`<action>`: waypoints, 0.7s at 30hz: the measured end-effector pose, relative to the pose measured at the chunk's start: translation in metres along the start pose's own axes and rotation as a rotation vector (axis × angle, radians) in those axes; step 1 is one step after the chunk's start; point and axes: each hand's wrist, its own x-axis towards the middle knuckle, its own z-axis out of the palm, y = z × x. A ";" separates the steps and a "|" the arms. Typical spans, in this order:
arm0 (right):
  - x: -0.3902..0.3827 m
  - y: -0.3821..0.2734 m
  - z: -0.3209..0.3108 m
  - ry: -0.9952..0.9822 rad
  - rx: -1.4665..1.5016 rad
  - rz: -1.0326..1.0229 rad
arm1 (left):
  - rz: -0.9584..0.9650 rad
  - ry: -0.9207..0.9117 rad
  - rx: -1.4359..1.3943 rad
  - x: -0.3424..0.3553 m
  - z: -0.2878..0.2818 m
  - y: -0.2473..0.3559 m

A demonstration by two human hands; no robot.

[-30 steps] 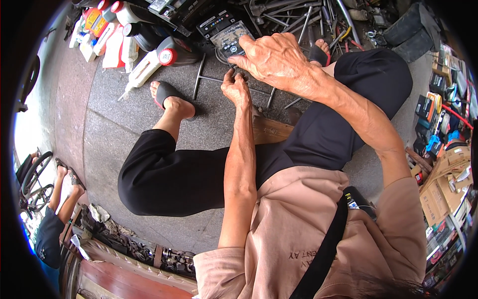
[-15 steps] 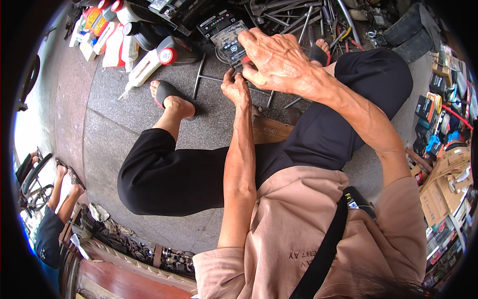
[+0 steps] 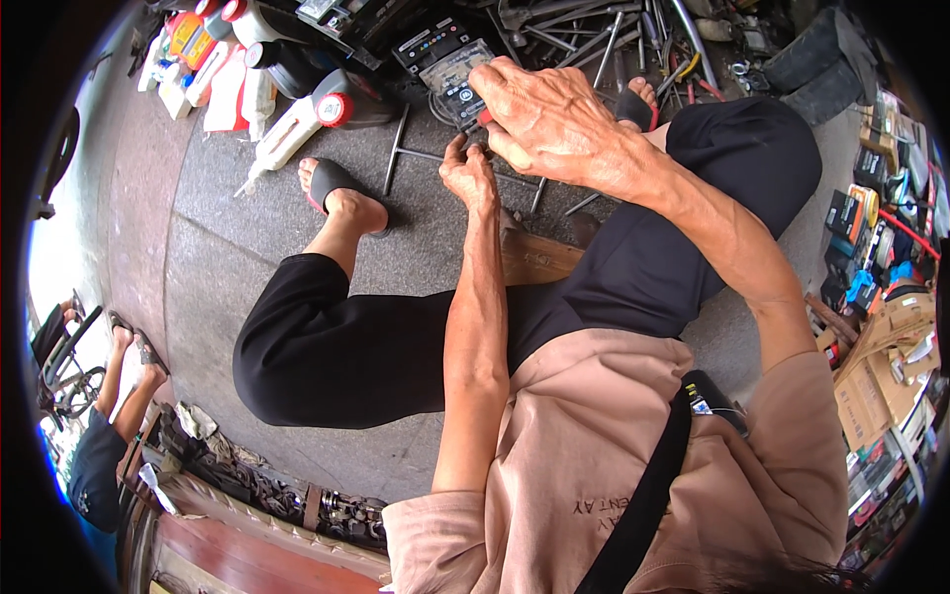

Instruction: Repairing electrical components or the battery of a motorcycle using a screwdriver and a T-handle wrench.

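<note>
My right hand [image 3: 559, 124] is closed, palm down, around a tool whose red handle [image 3: 485, 117] peeks out between thumb and fingers. The rest of that tool is hidden under the hand. Just below and to the left, my left hand [image 3: 469, 176] has its thumb and fingers pinched together, and what they hold is too small and covered to make out. Beyond both hands lies a dark battery [image 3: 457, 87] with a dusty grey top, partly covered by my right fingers.
A T-handled wrench [image 3: 395, 153] lies on the floor by my left foot. Oil bottles [image 3: 346, 104] stand at the upper left, metal tools [image 3: 614, 45] pile up at the top. A wooden stool [image 3: 539, 259] is under me. Cardboard boxes [image 3: 876, 386] fill the right; another person's legs [image 3: 129, 381] show at left.
My right hand has shifted very slightly to the left, still closed on the red-handled tool. The left hand stays in nearly the same place.
</note>
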 end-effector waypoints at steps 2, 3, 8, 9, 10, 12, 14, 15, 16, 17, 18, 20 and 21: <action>0.002 -0.003 -0.004 -0.023 0.017 -0.001 | -0.033 0.003 0.001 -0.001 0.000 0.002; 0.005 -0.007 -0.010 -0.172 0.017 0.073 | -0.032 0.006 0.001 -0.001 -0.002 0.002; 0.009 -0.008 -0.011 -0.398 0.006 0.230 | -0.067 -0.006 -0.039 -0.004 0.001 0.008; 0.005 -0.005 -0.005 -0.199 -0.010 0.124 | -0.064 -0.005 -0.038 -0.002 -0.001 0.003; 0.002 -0.003 -0.001 0.001 -0.026 0.018 | -0.033 -0.005 -0.020 0.001 -0.003 0.001; 0.001 0.000 0.001 -0.005 0.000 0.015 | -0.028 0.015 -0.042 -0.001 0.001 0.002; 0.001 -0.002 -0.001 -0.010 0.025 0.011 | -0.059 0.008 -0.030 -0.002 -0.001 0.005; 0.002 -0.004 -0.005 -0.125 0.006 0.070 | -0.088 0.002 -0.018 -0.002 -0.001 0.006; 0.004 -0.006 -0.009 -0.240 -0.012 0.129 | -0.088 0.003 -0.018 -0.003 -0.002 0.007; 0.006 -0.007 -0.012 -0.240 -0.013 0.130 | -0.093 0.001 -0.019 -0.003 -0.002 0.008; 0.009 -0.009 -0.014 -0.310 -0.016 0.179 | -0.098 0.001 -0.020 -0.003 -0.002 0.009; 0.008 -0.007 -0.011 -0.380 -0.021 0.228 | -0.070 -0.004 -0.029 -0.002 0.000 0.010; 0.004 -0.003 -0.004 -0.179 -0.034 0.122 | -0.040 -0.008 -0.039 -0.002 0.002 0.010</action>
